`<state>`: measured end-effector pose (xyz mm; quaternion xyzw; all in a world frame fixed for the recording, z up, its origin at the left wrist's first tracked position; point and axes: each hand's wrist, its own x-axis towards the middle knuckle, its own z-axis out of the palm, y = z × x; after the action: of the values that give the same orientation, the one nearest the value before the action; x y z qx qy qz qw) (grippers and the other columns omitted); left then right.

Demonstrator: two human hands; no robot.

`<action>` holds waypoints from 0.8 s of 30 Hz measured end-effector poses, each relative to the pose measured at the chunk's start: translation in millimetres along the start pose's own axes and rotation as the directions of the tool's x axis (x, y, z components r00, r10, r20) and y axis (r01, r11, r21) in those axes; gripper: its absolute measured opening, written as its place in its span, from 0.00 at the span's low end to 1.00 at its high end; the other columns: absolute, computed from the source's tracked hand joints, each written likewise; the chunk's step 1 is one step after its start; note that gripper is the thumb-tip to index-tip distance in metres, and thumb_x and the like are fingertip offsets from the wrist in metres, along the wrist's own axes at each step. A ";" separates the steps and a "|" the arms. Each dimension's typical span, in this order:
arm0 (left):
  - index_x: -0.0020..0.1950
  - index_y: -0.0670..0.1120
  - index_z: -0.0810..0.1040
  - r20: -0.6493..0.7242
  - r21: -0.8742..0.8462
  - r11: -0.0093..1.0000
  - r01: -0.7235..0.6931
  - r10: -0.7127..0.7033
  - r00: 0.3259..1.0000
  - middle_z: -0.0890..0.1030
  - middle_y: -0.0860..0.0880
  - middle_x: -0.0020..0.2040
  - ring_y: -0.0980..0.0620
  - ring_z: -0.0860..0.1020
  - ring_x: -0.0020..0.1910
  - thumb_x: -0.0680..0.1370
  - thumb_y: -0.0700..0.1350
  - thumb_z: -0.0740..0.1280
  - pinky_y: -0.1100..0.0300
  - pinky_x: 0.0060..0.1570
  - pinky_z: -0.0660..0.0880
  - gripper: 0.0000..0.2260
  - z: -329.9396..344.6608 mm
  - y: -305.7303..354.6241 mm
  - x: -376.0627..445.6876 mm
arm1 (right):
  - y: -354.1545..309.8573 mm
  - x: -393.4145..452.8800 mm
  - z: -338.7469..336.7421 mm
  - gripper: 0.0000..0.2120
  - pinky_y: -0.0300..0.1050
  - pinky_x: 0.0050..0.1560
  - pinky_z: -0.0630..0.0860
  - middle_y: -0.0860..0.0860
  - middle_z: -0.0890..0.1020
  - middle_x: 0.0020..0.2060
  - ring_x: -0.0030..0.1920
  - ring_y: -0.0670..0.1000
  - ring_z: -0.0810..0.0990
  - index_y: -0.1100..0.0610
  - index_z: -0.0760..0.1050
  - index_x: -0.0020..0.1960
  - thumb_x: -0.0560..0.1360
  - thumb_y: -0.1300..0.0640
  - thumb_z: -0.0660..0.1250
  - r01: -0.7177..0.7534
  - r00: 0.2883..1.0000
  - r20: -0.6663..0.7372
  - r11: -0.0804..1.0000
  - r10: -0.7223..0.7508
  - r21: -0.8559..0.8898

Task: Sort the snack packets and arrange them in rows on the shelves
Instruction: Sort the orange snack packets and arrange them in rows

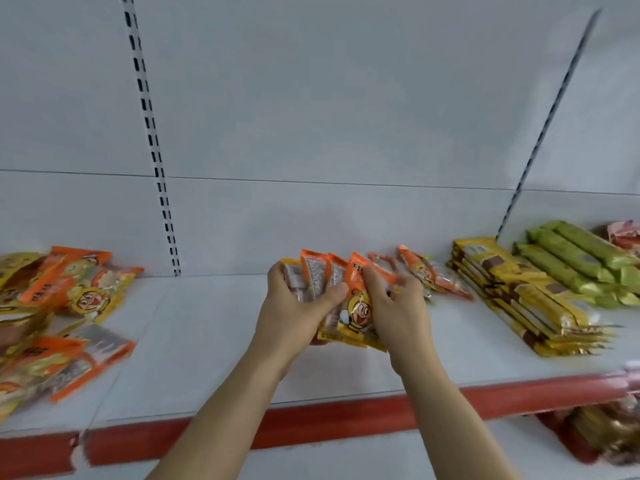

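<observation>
Over the middle of the white shelf (207, 341), both hands hold a fanned bundle of orange-and-yellow snack packets (356, 317) with a cartoon face. My left hand (294, 313) grips the bundle from the left, thumb across the front. My right hand (398, 306) holds its right side, fingers curled round the front packet. Just behind the right hand, more orange packets (433, 275) lie on the shelf. A loose heap of the same orange packets (62, 306) lies at the left end.
Stacked yellow bar packets (526, 299) and green bar packets (575, 258) lie in rows at the right, with reddish packets (623, 233) at the far right. The shelf has a red front edge (311, 424). A lower shelf at bottom right holds more packets (606, 434).
</observation>
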<state>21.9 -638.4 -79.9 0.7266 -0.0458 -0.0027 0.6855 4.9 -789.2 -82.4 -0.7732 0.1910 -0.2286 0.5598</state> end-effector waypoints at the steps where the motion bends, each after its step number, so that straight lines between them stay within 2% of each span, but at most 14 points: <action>1: 0.64 0.55 0.70 -0.003 -0.010 1.000 0.025 -0.025 1.000 0.85 0.54 0.55 0.52 0.87 0.46 0.70 0.56 0.81 0.49 0.42 0.86 0.29 19.4 -0.8 1.9 | 6.9 6.1 -14.0 0.32 0.55 0.52 0.79 0.47 0.80 0.47 0.48 0.50 0.80 0.53 0.65 0.71 0.76 0.33 0.64 0.012 0.999 0.032 1.000 -0.011 -0.018; 3: 0.64 0.54 0.71 -0.008 -0.016 0.997 0.072 -0.073 0.997 0.85 0.52 0.55 0.50 0.87 0.46 0.71 0.57 0.79 0.53 0.37 0.84 0.28 55.0 -2.1 5.9 | 19.1 18.4 -40.9 0.31 0.55 0.55 0.78 0.43 0.81 0.46 0.50 0.50 0.81 0.48 0.60 0.76 0.78 0.36 0.62 0.058 0.991 0.125 0.998 -0.054 -0.025; 4: 0.65 0.53 0.71 -0.014 0.001 0.996 0.084 -0.084 0.996 0.84 0.52 0.56 0.50 0.87 0.48 0.71 0.60 0.78 0.54 0.38 0.84 0.28 71.6 -2.5 8.1 | 23.2 24.5 -54.6 0.30 0.56 0.57 0.78 0.42 0.82 0.46 0.52 0.49 0.82 0.43 0.61 0.76 0.77 0.37 0.63 0.067 0.982 0.176 0.998 -0.066 0.000; 6: 0.68 0.52 0.69 -0.019 0.056 0.993 0.103 -0.102 0.995 0.83 0.52 0.59 0.50 0.84 0.53 0.76 0.66 0.69 0.54 0.47 0.81 0.27 100.9 -4.7 14.0 | 33.2 41.1 -79.2 0.28 0.54 0.54 0.80 0.42 0.83 0.46 0.48 0.43 0.82 0.41 0.63 0.73 0.76 0.41 0.67 0.089 0.973 0.214 0.996 -0.084 -0.011; 8: 0.71 0.51 0.68 -0.015 0.109 0.986 0.128 -0.128 0.992 0.78 0.51 0.63 0.49 0.77 0.58 0.83 0.63 0.59 0.53 0.55 0.72 0.22 122.9 -5.0 20.0 | 39.5 55.5 -99.4 0.34 0.47 0.46 0.76 0.41 0.81 0.49 0.42 0.40 0.78 0.48 0.56 0.79 0.78 0.46 0.67 0.116 0.978 0.185 0.987 -0.094 -0.112; 10: 0.73 0.48 0.68 -0.003 0.223 0.964 0.143 -0.146 0.989 0.76 0.48 0.65 0.46 0.73 0.60 0.86 0.54 0.56 0.52 0.58 0.68 0.18 137.3 -6.6 27.4 | 47.4 68.4 -114.0 0.39 0.47 0.45 0.71 0.49 0.78 0.57 0.42 0.42 0.76 0.51 0.46 0.82 0.80 0.47 0.65 0.140 0.982 0.155 0.963 -0.105 -0.232; 12: 0.71 0.44 0.70 -0.016 0.389 0.912 0.127 -0.132 0.991 0.78 0.43 0.64 0.42 0.75 0.62 0.85 0.51 0.58 0.52 0.56 0.69 0.17 143.6 -8.4 34.7 | 61.0 78.0 -120.8 0.39 0.50 0.52 0.72 0.58 0.72 0.69 0.57 0.55 0.78 0.52 0.41 0.82 0.82 0.45 0.61 0.161 0.981 0.166 0.911 -0.104 -0.381; 13: 0.68 0.43 0.72 -0.031 0.470 0.876 0.110 -0.108 0.994 0.80 0.42 0.62 0.40 0.77 0.61 0.84 0.51 0.60 0.52 0.54 0.69 0.16 144.7 -11.0 39.2 | 69.3 81.6 -122.0 0.37 0.53 0.59 0.71 0.59 0.67 0.74 0.66 0.60 0.73 0.53 0.43 0.82 0.82 0.44 0.59 0.183 0.978 0.175 0.865 -0.113 -0.468; 16: 0.60 0.44 0.72 -0.060 0.645 0.759 0.089 -0.065 0.996 0.81 0.43 0.57 0.42 0.78 0.53 0.82 0.55 0.63 0.53 0.48 0.70 0.15 145.9 -13.5 46.8 | 85.6 85.2 -123.8 0.27 0.57 0.64 0.70 0.58 0.61 0.76 0.71 0.65 0.65 0.53 0.58 0.80 0.84 0.47 0.55 0.282 0.958 0.147 0.734 -0.245 -0.618; 18: 0.68 0.43 0.69 -0.078 0.672 0.735 0.092 -0.053 0.996 0.79 0.43 0.62 0.41 0.77 0.59 0.82 0.58 0.65 0.52 0.52 0.72 0.23 148.9 -17.4 48.0 | 87.3 86.9 -123.7 0.25 0.59 0.68 0.67 0.57 0.62 0.76 0.74 0.64 0.62 0.51 0.64 0.78 0.84 0.44 0.50 0.362 0.930 0.177 0.716 -0.324 -0.596; 20: 0.79 0.44 0.61 -0.108 0.691 0.718 0.085 -0.013 0.994 0.74 0.41 0.69 0.38 0.73 0.68 0.82 0.60 0.64 0.47 0.62 0.73 0.32 155.8 -21.8 44.9 | 90.0 89.3 -121.0 0.33 0.61 0.76 0.58 0.53 0.59 0.79 0.78 0.61 0.55 0.47 0.61 0.79 0.81 0.34 0.38 0.440 0.898 0.301 0.645 -0.321 -0.625; 21: 0.81 0.45 0.58 -0.121 0.701 0.708 0.079 0.009 0.993 0.71 0.40 0.72 0.37 0.71 0.71 0.82 0.60 0.62 0.45 0.66 0.71 0.32 160.2 -23.7 42.6 | 91.7 89.4 -120.2 0.38 0.63 0.77 0.54 0.51 0.55 0.80 0.80 0.59 0.51 0.44 0.57 0.80 0.78 0.31 0.31 0.462 0.886 0.369 0.591 -0.280 -0.661; 22: 0.82 0.46 0.57 -0.129 0.705 0.705 0.072 0.029 0.991 0.68 0.40 0.74 0.37 0.68 0.73 0.83 0.60 0.59 0.44 0.68 0.69 0.32 164.5 -24.4 39.7 | 93.5 89.5 -120.0 0.39 0.64 0.77 0.52 0.51 0.52 0.81 0.80 0.58 0.48 0.43 0.53 0.80 0.76 0.29 0.30 0.454 0.887 0.409 0.561 -0.214 -0.692; 24: 0.82 0.48 0.58 -0.129 0.698 0.714 0.053 0.052 0.990 0.65 0.41 0.76 0.38 0.65 0.75 0.83 0.63 0.56 0.43 0.70 0.67 0.31 170.8 -23.7 34.4 | 93.0 89.4 -122.5 0.36 0.65 0.76 0.50 0.51 0.49 0.82 0.80 0.58 0.47 0.43 0.48 0.81 0.78 0.29 0.37 0.381 0.914 0.389 0.576 -0.115 -0.723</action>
<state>46.3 -809.6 -111.8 0.9302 0.0046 0.0651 0.3611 5.3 -961.7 -125.6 -0.9833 0.0728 -0.0783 0.1475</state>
